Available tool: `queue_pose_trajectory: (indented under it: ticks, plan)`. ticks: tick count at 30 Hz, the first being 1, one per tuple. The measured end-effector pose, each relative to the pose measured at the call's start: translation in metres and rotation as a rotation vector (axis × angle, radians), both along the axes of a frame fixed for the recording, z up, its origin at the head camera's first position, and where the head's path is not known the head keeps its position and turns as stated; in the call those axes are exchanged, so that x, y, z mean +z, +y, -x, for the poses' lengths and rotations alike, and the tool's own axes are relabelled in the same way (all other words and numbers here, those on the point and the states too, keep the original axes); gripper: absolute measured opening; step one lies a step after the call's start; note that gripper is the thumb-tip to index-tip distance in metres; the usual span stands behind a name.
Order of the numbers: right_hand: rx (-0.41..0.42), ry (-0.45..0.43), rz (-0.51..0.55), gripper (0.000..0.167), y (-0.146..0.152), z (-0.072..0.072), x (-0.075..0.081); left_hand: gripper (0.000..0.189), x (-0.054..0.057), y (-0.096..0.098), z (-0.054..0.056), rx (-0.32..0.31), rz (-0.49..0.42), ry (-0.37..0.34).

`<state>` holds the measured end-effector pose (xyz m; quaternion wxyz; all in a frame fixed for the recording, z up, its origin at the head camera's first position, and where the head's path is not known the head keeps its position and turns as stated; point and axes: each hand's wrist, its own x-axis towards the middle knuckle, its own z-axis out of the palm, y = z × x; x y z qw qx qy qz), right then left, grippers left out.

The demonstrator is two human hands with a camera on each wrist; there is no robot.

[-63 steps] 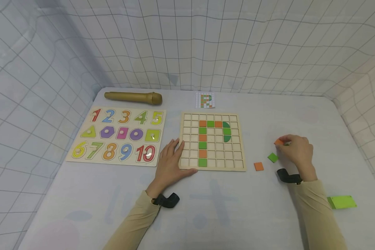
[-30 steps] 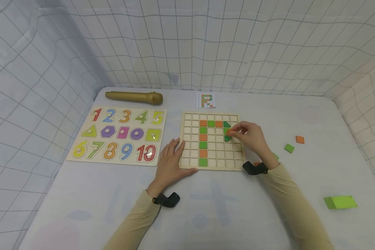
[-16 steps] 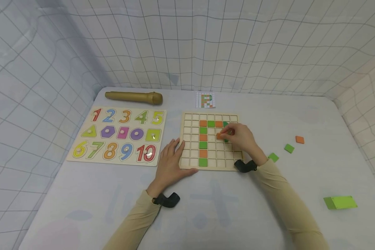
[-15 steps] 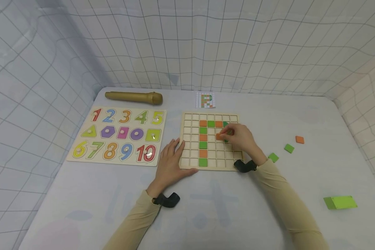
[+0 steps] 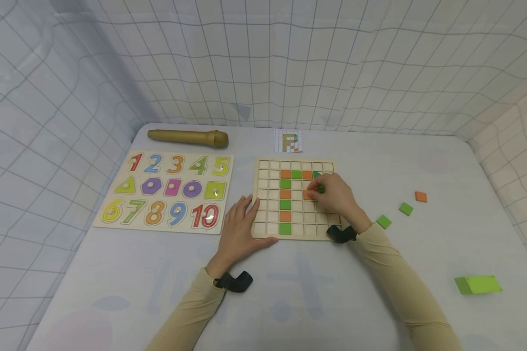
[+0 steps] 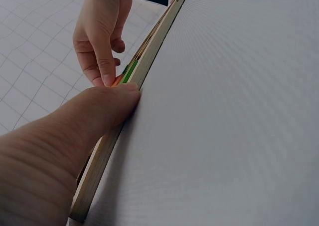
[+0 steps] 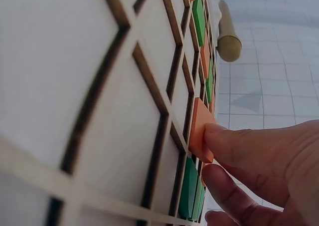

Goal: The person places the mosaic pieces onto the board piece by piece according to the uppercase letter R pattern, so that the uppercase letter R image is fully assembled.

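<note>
**Orange tile held at the grid board**

The right hand (image 5: 335, 195) pinches an orange tile (image 5: 308, 194) between thumb and fingertips over the wooden grid board (image 5: 263, 229), which lies near the middle of the counter (image 5: 290, 302). In the right wrist view the tile (image 7: 199, 131) stands tilted, one edge down in a cell and the other lifted off the board, with dark green pieces just beside it. The cell is in the board's middle rows, right of a column of alternating orange and green tiles.

The left hand (image 5: 239, 231) rests at the board's near left corner, fingers straight on top and the thumb (image 6: 107, 109) pressed against its near edge; it holds nothing.

Toward the counter's right edge lie 3 loose tiles: a green tile (image 5: 384, 222) just beside the right sleeve, another green tile (image 5: 406, 209) and an orange one (image 5: 421, 196) farther out. A green box (image 5: 478, 284) sits near the near right corner. A number puzzle (image 5: 167, 190) lies along the left edge, a brown cylinder (image 5: 189, 138) at the far left corner, and a small pattern card (image 5: 288, 141) at the far edge behind the board.
</note>
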<state>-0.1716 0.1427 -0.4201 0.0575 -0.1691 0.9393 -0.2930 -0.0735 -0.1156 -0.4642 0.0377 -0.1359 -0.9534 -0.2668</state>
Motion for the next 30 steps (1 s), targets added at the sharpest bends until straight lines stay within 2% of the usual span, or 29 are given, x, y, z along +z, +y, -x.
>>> queue_pose_trajectory:
  ticks: [11, 17, 24, 30]
  plan:
    - [-0.027, 0.019, -0.089, 0.011, -0.001, -0.007, 0.004, 0.105, -0.001, 0.001, 0.000, 0.004, 0.006, -0.009]
    - [-0.005, 0.029, -0.068, 0.013, 0.000, -0.008, 0.002, 0.105, -0.001, 0.001, 0.000, 0.005, 0.004, -0.012]
    - [0.054, 0.081, -0.039, 0.019, 0.003, -0.011, 0.000, 0.104, 0.001, 0.000, -0.001, 0.005, 0.004, -0.004]
    - [0.069, 0.122, -0.009, 0.025, 0.004, -0.014, 0.001, 0.105, 0.001, 0.000, 0.000, 0.000, 0.000, 0.004]
